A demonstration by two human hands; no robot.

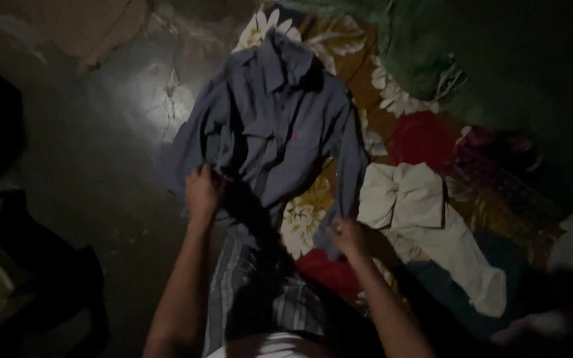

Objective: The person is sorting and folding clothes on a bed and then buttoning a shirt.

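Item: blue shirt, spread over floral cloth's left edge. I see left hand and right hand clenched on its hem; smoothing step, both grips needing even tension.

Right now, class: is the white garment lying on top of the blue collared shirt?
No: the white garment lies apart on the floral cloth, to the right of the blue shirt that both hands grip.

Dim home floor, scattered clothes
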